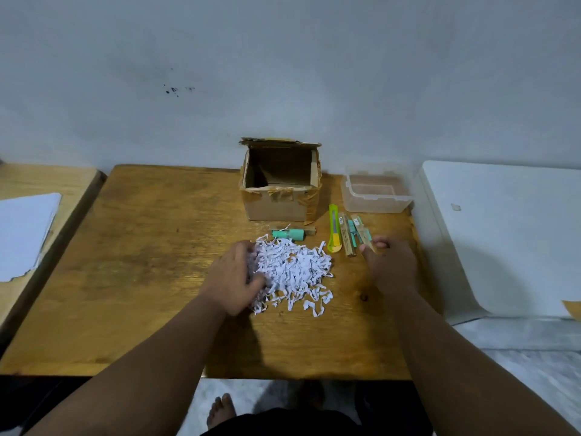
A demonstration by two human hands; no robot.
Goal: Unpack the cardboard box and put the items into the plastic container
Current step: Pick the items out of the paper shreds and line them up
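The cardboard box (280, 184) stands open at the back of the wooden worktop (151, 247), and what shows of its inside looks bare, so the emptying seems to be done or nearly so. Its filling, a heap of white shredded paper (294, 272), lies in front of it near the middle of the worktop. The left hand (232, 278) rests against the left side of that heap with its fingers curled loosely into the shreds, a soft grip on paper and on nothing firm that I can see. The right hand (390, 262) has its grip closed on the near end of a slim boxed item (361, 229), one of a small row lying just right of the box beside a green and yellow utility knife (334, 229). A teal tube (290, 233) lies apart, between the box and the shreds. The clear plastic container (377, 191) sits at the back right, just beside the box, and appears to hold nothing yet. So the sorting out is well along, while the second half of the job, moving every item into the container, looks entirely still to do
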